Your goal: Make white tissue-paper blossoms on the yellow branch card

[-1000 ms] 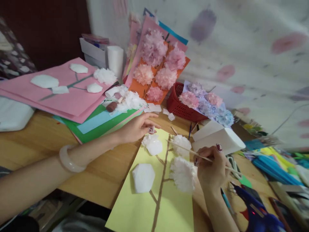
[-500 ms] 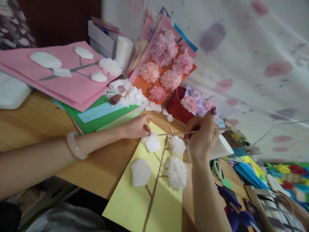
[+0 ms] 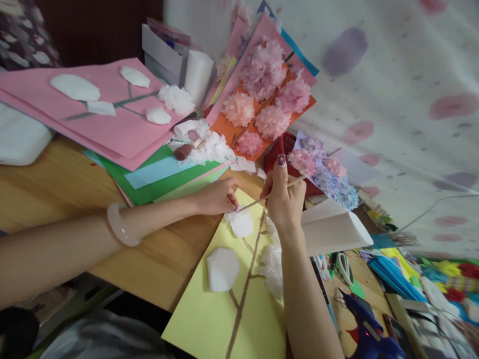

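A yellow card [image 3: 209, 319] with a brown painted branch lies at the table's near edge. Flat white tissue pieces [image 3: 222, 268] and fluffed white tissue flowers [image 3: 270, 264] are stuck along the branch. My left hand [image 3: 219, 196] pinches the edge of the upper white tissue piece [image 3: 241, 224], fingers closed on it. My right hand [image 3: 283, 197] is closed round a thin wooden stick [image 3: 262, 198], whose tip points down at that same tissue piece beside my left fingertips.
Pink, green and blue card sheets [image 3: 123, 129] are stacked at the back left. An orange card with pink tissue flowers [image 3: 262, 99] leans behind a red basket [image 3: 279, 157]. A white folded board [image 3: 329, 227], scissors [image 3: 344, 264] and a blue glue gun [image 3: 368, 334] lie at right.
My right hand has carried the stick leftwards from the right of the card to just above the upper tissue piece. My left hand went from resting open to pinching that piece.
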Demonstrator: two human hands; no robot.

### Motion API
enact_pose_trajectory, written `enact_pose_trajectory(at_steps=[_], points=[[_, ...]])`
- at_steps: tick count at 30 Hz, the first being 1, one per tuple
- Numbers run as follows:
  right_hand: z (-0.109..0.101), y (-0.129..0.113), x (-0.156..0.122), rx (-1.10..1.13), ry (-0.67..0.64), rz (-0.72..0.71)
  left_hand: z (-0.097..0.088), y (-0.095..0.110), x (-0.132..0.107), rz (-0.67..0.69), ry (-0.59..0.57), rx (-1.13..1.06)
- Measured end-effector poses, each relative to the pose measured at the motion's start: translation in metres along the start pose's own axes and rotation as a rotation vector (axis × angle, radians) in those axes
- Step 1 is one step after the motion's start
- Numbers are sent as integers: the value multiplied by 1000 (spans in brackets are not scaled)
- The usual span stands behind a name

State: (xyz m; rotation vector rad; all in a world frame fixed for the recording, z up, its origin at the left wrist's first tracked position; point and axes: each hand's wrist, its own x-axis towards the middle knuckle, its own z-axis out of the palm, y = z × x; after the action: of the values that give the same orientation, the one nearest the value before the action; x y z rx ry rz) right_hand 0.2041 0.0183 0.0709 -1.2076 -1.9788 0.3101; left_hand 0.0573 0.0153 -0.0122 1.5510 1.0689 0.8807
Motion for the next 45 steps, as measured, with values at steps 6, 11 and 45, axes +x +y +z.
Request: enact_pose_trajectory(at_steps=[6,11,45], points=[[3,1,7,-96,-37,15,-5,-2,3,27,-124,8],[10,-5,20,-184,-93,0,-12,-2,2,79,-292,77],[-50,13,-16,181,164,209,-9,-21,6,135,-312,199]])
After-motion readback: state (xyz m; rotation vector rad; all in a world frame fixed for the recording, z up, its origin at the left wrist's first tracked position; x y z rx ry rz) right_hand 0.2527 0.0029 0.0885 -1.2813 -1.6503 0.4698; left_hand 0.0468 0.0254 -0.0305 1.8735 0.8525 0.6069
